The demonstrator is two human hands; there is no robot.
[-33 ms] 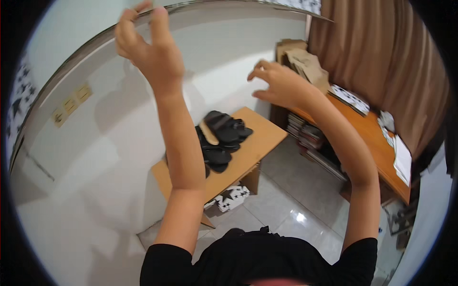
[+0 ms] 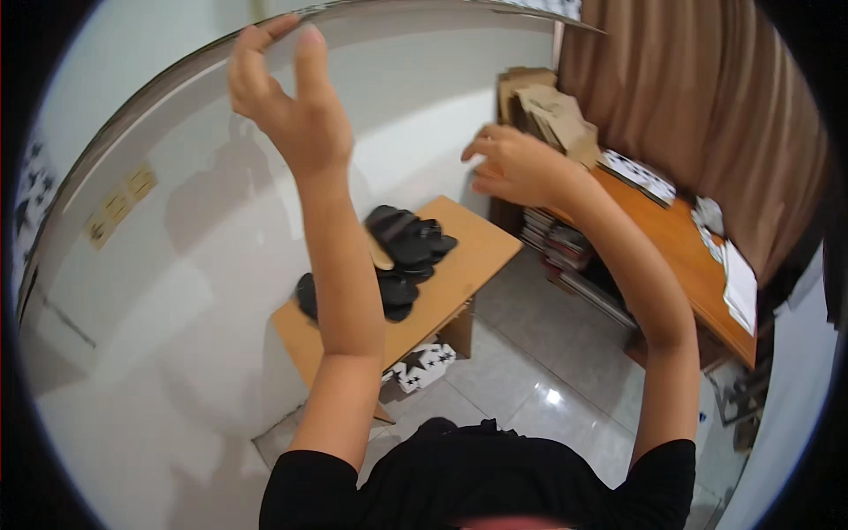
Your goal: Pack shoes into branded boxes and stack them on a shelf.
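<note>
Left hand (image 2: 287,106) raised high, fingers spread, empty, tips near curved ledge (image 2: 177,79) at wall top. Right hand (image 2: 517,163) lower, loosely open, empty, nearer cardboard stack (image 2: 548,110). Sandals (image 2: 402,256) far below on bench (image 2: 459,274), between forearms.

Matt wooden low table (image 2: 459,265), glossy tiled floor (image 2: 548,389) (light glare), matt black sandals (image 2: 406,243).

A single head-worn fisheye view is given, aimed steeply down from above the person's black-sleeved shoulders at the lower edge. The low light-wood surface (image 2: 459,265) is seen at mid-frame, well below. Straight edges are bent toward the rim, and the corners are blacked out.
</note>
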